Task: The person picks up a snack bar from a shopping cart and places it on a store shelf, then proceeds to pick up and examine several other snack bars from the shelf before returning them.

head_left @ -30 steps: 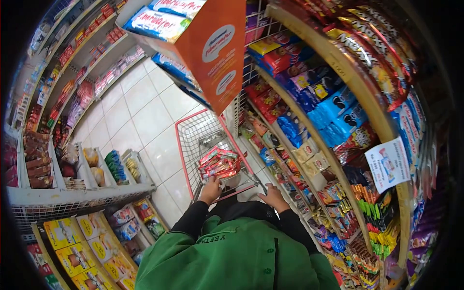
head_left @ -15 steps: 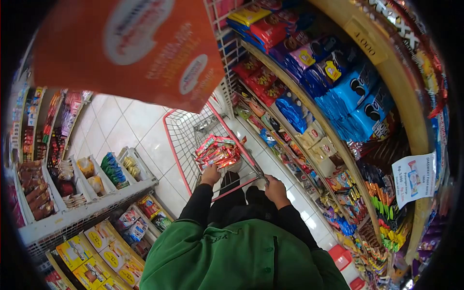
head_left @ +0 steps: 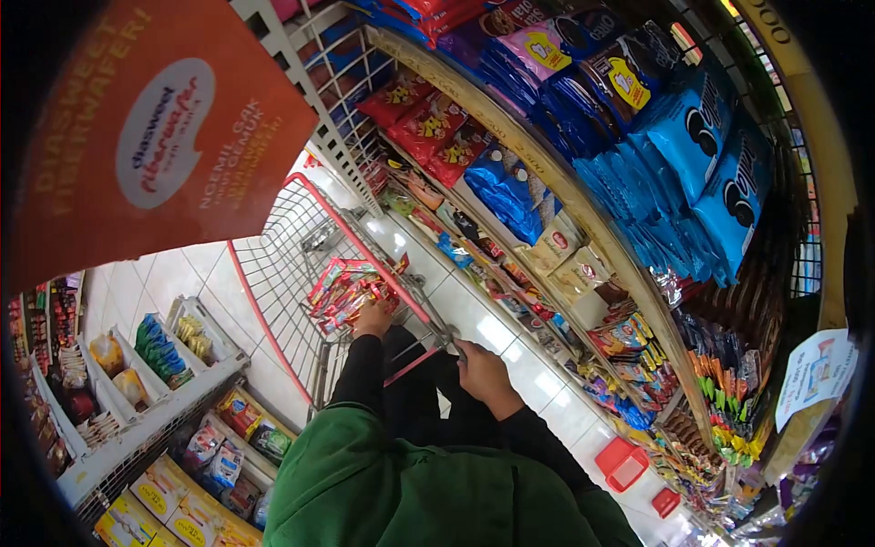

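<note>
My left hand (head_left: pixel 372 319) is closed at the near edge of a bunch of red snack packets (head_left: pixel 341 290), over the basket of the shopping cart (head_left: pixel 273 264). Some of its fingers are hidden among the packets. My right hand (head_left: pixel 485 372) wraps round the right end of the cart's handle (head_left: pixel 453 339). The cart has grey wire sides and a red top rim, and stands in front of my legs.
Snack shelves (head_left: pixel 538 173) run close along the right. A low white rack (head_left: pixel 164 401) of sweets stands left. An orange hanging sign (head_left: pixel 164 137) covers the upper left. A red basket (head_left: pixel 622 462) sits on the tiles at lower right.
My view has turned, so the cart and both hands appear further left. The left hand has moved further over the packets. The right hand stays on the handle.
</note>
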Available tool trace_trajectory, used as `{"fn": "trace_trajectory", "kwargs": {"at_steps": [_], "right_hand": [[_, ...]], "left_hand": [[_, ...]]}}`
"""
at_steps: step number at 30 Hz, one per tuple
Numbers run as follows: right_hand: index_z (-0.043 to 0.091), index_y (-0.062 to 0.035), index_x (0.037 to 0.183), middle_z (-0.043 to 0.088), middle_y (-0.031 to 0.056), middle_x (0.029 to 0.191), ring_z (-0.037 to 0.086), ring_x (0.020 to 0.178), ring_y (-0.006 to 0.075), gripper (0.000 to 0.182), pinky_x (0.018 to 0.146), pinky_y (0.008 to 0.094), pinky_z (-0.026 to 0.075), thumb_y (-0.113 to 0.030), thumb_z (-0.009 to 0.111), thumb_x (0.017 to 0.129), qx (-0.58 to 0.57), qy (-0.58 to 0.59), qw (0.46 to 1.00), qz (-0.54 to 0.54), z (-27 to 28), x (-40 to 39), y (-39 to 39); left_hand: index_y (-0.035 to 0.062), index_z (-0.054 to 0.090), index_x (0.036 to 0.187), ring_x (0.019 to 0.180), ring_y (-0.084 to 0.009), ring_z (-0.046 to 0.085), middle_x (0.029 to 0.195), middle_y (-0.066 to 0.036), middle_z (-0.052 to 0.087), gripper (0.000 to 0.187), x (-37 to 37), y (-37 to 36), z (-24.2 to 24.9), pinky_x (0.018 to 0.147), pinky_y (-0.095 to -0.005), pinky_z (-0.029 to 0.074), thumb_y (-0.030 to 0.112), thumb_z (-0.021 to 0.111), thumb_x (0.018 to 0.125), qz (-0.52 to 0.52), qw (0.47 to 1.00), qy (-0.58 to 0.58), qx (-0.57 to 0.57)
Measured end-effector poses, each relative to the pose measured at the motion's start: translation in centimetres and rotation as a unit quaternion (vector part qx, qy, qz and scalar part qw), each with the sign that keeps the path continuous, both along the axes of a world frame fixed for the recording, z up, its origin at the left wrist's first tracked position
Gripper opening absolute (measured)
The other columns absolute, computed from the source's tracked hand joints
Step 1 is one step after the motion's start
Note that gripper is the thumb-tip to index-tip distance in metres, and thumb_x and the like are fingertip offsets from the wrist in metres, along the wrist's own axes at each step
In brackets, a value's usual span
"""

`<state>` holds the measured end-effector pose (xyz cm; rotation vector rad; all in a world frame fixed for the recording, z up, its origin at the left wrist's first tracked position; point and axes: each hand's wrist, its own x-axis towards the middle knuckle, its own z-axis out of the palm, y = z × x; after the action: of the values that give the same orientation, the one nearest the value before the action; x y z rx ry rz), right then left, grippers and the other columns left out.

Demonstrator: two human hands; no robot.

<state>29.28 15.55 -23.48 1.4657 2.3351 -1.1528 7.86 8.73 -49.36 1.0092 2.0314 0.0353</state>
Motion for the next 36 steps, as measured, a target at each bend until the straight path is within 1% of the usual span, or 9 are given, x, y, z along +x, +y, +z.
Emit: {"fn": "trace_trajectory", "kwargs": {"at_steps": [7,11,14,19,22,26,30,34,36], "right_hand": [[0.048,-0.0071,0.103,0.056,0.0140,0.089,0.055,0.079,0.0300,0.034,0.068,0.0362,0.045,-0.010,0.053,0.070,0.013,0.023,1.000,-0.002,0.1,0.0,0.1],[0.048,-0.0073,0.104,0.056,0.0135,0.089,0.055,0.078,0.0297,0.034,0.068,0.0358,0.045,-0.010,0.053,0.070,0.021,0.039,0.999,-0.011,-0.1,0.1,-0.1],[0.048,-0.0073,0.103,0.056,0.0137,0.089,0.055,0.078,0.0298,0.034,0.067,0.0361,0.045,-0.010,0.053,0.070,0.003,0.031,0.999,-0.019,0.0,0.1,0.0],[0.049,-0.0070,0.103,0.056,0.0139,0.088,0.055,0.077,0.0303,0.034,0.067,0.0365,0.045,-0.011,0.053,0.070,0.007,0.038,0.999,-0.022,-0.1,0.3,-0.2],[0.049,-0.0069,0.103,0.056,0.0140,0.088,0.055,0.077,0.0304,0.034,0.067,0.0365,0.045,-0.011,0.053,0.070,0.012,0.043,0.999,-0.021,-0.1,0.3,-0.3],[0.048,-0.0068,0.104,0.056,0.0139,0.089,0.055,0.078,0.0303,0.035,0.067,0.0362,0.045,-0.011,0.053,0.070,0.015,0.047,0.999,-0.020,-0.5,0.5,-0.5],[0.048,-0.0075,0.105,0.056,0.0131,0.089,0.055,0.078,0.0301,0.035,0.067,0.0360,0.046,-0.011,0.053,0.070,0.019,0.060,0.998,-0.023,-0.2,0.4,-0.2],[0.048,-0.0089,0.106,0.056,0.0121,0.091,0.055,0.080,0.0297,0.036,0.068,0.0359,0.045,-0.011,0.053,0.070,0.001,0.052,0.998,-0.029,-0.4,0.5,-0.3],[0.048,-0.0089,0.106,0.055,0.0120,0.091,0.055,0.080,0.0295,0.036,0.069,0.0358,0.045,-0.011,0.053,0.070,-0.003,0.055,0.998,-0.029,-0.5,0.5,-0.3]], "left_hand": [[0.0222,0.033,0.121,0.103,-0.0369,0.043,0.119,-0.020,0.037,0.054,0.7,1.7,-2.0,0.081,-0.0473,0.039,0.033,0.051,0.072,0.073,0.996,-0.015,-0.043],[0.0209,0.037,0.118,0.099,-0.0366,0.046,0.121,-0.018,0.033,0.044,0.9,1.1,-3.1,0.076,-0.0420,0.043,0.028,0.048,0.076,0.005,0.995,0.101,0.000],[0.0207,0.040,0.115,0.098,-0.0348,0.046,0.117,-0.017,0.036,0.035,0.8,3.1,1.0,0.075,-0.0418,0.044,0.021,0.043,0.080,0.113,0.988,0.071,-0.075],[0.0194,0.050,0.107,0.099,-0.0379,0.044,0.115,-0.006,0.039,0.030,0.0,2.1,-2.1,0.074,-0.0480,0.042,0.017,0.044,0.078,-0.243,0.961,0.132,0.023],[0.0205,0.051,0.106,0.103,-0.0379,0.041,0.114,-0.005,0.039,0.030,0.0,1.3,-2.7,0.077,-0.0494,0.040,0.020,0.047,0.076,-0.206,0.960,0.145,0.120],[0.0186,0.051,0.106,0.106,-0.0324,0.038,0.116,-0.002,0.037,0.038,0.1,1.9,-1.1,0.077,-0.0489,0.039,0.029,0.054,0.070,-0.168,0.974,0.149,0.009],[0.0157,0.050,0.107,0.106,-0.0296,0.038,0.114,0.000,0.040,0.041,-0.2,0.7,-1.8,0.075,-0.0468,0.040,0.025,0.055,0.067,-0.212,0.954,0.207,0.053],[0.0113,0.047,0.103,0.106,-0.0314,0.037,0.113,-0.004,0.040,0.033,-0.8,0.5,-1.0,0.074,-0.0473,0.042,0.026,0.048,0.074,-0.078,0.991,0.091,0.066],[0.0101,0.047,0.100,0.108,-0.0310,0.037,0.110,-0.005,0.042,0.029,-1.6,-1.6,-7.3,0.074,-0.0453,0.043,0.025,0.046,0.076,0.018,0.996,0.080,0.038]]}}
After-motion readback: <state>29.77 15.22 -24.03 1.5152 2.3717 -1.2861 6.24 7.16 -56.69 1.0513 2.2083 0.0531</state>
